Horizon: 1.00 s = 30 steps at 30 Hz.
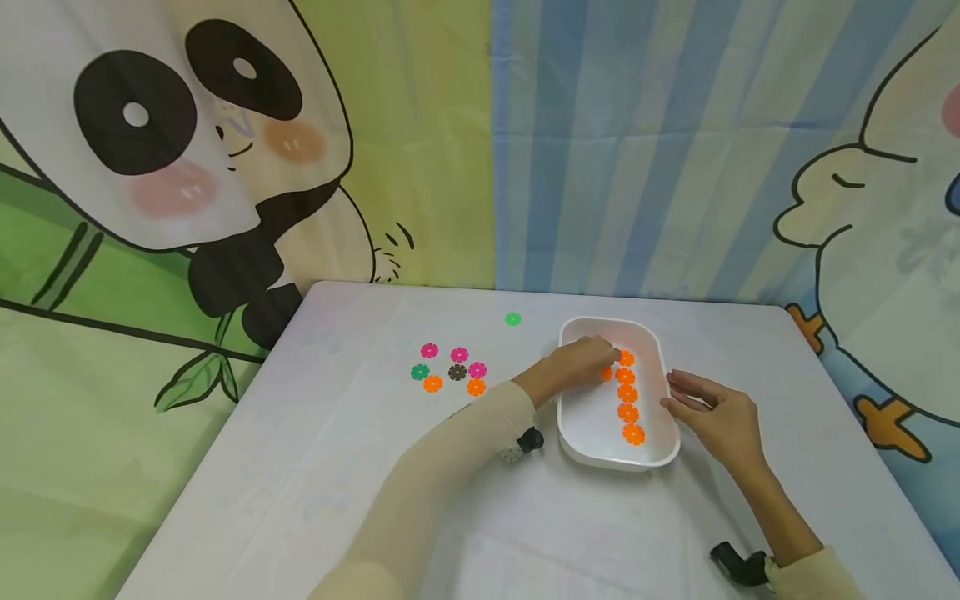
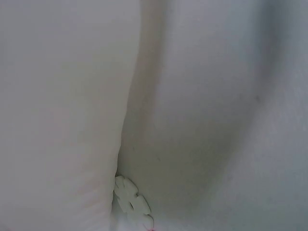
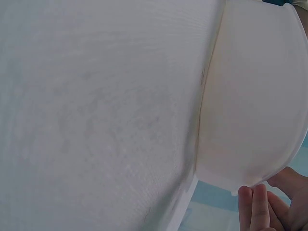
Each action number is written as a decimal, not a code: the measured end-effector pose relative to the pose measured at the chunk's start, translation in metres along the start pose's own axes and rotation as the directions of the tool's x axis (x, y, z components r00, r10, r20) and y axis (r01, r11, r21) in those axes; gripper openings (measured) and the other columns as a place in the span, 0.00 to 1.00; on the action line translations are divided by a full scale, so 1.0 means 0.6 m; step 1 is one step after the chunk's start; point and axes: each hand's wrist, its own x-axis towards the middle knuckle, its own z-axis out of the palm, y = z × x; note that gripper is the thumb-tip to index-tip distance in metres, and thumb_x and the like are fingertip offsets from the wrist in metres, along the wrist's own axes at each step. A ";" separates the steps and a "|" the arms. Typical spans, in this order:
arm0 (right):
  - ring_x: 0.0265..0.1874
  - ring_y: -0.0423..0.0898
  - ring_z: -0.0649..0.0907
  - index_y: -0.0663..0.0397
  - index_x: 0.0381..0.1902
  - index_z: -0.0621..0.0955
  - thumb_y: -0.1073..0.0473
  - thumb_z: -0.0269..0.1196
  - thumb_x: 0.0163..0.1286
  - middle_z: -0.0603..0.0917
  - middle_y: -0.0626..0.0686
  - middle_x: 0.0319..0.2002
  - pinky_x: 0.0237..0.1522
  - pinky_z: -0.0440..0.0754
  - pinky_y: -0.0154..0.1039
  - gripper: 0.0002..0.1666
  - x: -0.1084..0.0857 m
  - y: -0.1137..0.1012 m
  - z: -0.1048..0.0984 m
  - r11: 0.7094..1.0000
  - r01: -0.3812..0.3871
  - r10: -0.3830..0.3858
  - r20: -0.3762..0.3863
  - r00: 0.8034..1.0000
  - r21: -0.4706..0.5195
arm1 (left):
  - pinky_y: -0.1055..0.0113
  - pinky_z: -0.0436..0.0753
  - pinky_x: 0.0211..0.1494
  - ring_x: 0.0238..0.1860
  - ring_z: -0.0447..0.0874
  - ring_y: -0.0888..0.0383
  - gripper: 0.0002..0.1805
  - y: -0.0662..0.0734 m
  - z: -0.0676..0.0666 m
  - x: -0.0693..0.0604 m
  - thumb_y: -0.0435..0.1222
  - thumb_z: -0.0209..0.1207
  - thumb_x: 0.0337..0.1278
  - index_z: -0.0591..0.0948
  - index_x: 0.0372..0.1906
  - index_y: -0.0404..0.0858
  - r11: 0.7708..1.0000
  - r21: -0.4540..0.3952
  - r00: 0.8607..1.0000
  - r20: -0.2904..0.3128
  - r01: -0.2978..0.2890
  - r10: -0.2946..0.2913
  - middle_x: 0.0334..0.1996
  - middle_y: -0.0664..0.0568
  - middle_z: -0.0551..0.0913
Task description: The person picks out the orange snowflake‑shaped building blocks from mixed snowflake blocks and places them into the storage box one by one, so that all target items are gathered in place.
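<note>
A white tray holds several orange flower-shaped pieces, most of them in a column. My left hand reaches over the tray's left rim, its fingertips pinching the orange flower-shaped piece at the top of that column. Another orange piece is partly hidden beneath this hand. At the tray's right side, my right hand touches the rim with its fingers extended. In the right wrist view, its fingers meet the edge of the tray wall.
Left of the tray lie pink, orange, dark green and brown flower pieces. A bright green piece lies farther back. Below the left sleeve is a whitish flower piece.
</note>
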 end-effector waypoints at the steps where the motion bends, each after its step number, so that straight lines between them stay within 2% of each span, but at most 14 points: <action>1: 0.45 0.36 0.85 0.64 0.57 0.80 0.56 0.73 0.58 0.83 0.62 0.53 0.38 0.79 0.23 0.31 0.000 0.000 0.000 1.000 0.000 0.000 0.001 1.000 0.001 | 0.77 0.74 0.55 0.49 0.78 0.62 0.17 0.001 -0.001 0.000 0.33 0.62 0.62 0.82 0.56 0.43 1.000 0.011 1.000 0.001 0.002 -0.002 0.48 0.57 0.83; 6: 0.43 0.30 0.84 0.64 0.57 0.80 0.57 0.73 0.58 0.83 0.62 0.52 0.38 0.79 0.23 0.30 0.002 0.000 -0.001 1.000 0.014 -0.014 -0.006 1.000 0.009 | 0.78 0.75 0.47 0.41 0.77 0.63 0.13 0.004 -0.004 0.001 0.32 0.59 0.64 0.82 0.52 0.45 0.997 0.076 1.000 0.015 -0.008 0.007 0.41 0.58 0.82; 9: 0.43 0.30 0.83 0.65 0.57 0.80 0.57 0.73 0.58 0.83 0.62 0.52 0.38 0.79 0.23 0.30 0.002 0.000 -0.002 1.000 0.018 -0.018 -0.009 1.000 0.018 | 0.78 0.75 0.44 0.38 0.76 0.63 0.12 0.005 -0.005 0.001 0.32 0.59 0.65 0.82 0.51 0.45 0.997 0.083 1.000 0.019 -0.002 0.000 0.39 0.59 0.81; 12: 0.43 0.30 0.84 0.65 0.57 0.80 0.57 0.73 0.58 0.82 0.63 0.53 0.38 0.79 0.23 0.30 0.002 0.000 -0.001 1.000 0.010 -0.010 -0.004 1.000 0.017 | 0.78 0.74 0.45 0.39 0.75 0.63 0.12 0.004 -0.003 0.000 0.33 0.60 0.64 0.82 0.51 0.45 0.996 0.084 1.000 0.021 -0.005 0.003 0.39 0.59 0.81; 17: 0.43 0.28 0.83 0.65 0.57 0.80 0.56 0.73 0.59 0.82 0.62 0.53 0.38 0.78 0.23 0.30 0.000 0.000 0.001 1.000 0.001 -0.001 -0.004 1.000 0.002 | 0.76 0.74 0.47 0.41 0.76 0.62 0.12 0.001 0.001 0.000 0.34 0.60 0.63 0.81 0.51 0.43 0.995 0.086 0.999 0.008 -0.045 0.044 0.40 0.58 0.81; 22: 0.44 0.30 0.83 0.64 0.57 0.80 0.56 0.73 0.59 0.83 0.62 0.52 0.38 0.78 0.23 0.30 0.000 0.000 0.002 1.000 0.012 -0.012 -0.006 1.000 -0.004 | 0.77 0.74 0.47 0.41 0.75 0.63 0.12 0.000 0.003 0.000 0.33 0.60 0.64 0.81 0.51 0.44 0.996 0.083 0.999 0.012 -0.031 0.030 0.41 0.58 0.80; 24: 0.44 0.33 0.84 0.64 0.57 0.80 0.56 0.73 0.59 0.83 0.62 0.53 0.38 0.78 0.23 0.30 0.001 -0.001 0.002 1.000 0.019 -0.019 -0.003 1.000 -0.007 | 0.78 0.74 0.49 0.43 0.76 0.63 0.13 0.000 0.002 -0.002 0.33 0.60 0.64 0.81 0.52 0.44 0.996 0.081 1.000 0.007 -0.025 0.024 0.42 0.58 0.81; 27: 0.45 0.37 0.85 0.65 0.57 0.80 0.56 0.73 0.59 0.83 0.62 0.53 0.38 0.78 0.22 0.30 0.001 -0.003 0.001 1.000 0.014 -0.014 -0.005 1.000 -0.019 | 0.77 0.71 0.58 0.52 0.76 0.61 0.18 -0.001 -0.001 -0.006 0.33 0.60 0.65 0.79 0.58 0.43 0.999 0.046 1.000 -0.023 -0.011 0.013 0.52 0.56 0.81; 30: 0.47 0.44 0.85 0.65 0.57 0.80 0.56 0.72 0.59 0.83 0.62 0.53 0.38 0.78 0.22 0.30 -0.001 -0.004 0.002 0.999 -0.002 0.002 -0.006 1.000 -0.032 | 0.75 0.66 0.66 0.61 0.73 0.59 0.23 -0.011 -0.005 -0.010 0.35 0.61 0.64 0.76 0.63 0.39 0.999 -0.043 0.994 -0.112 -0.023 0.018 0.60 0.53 0.78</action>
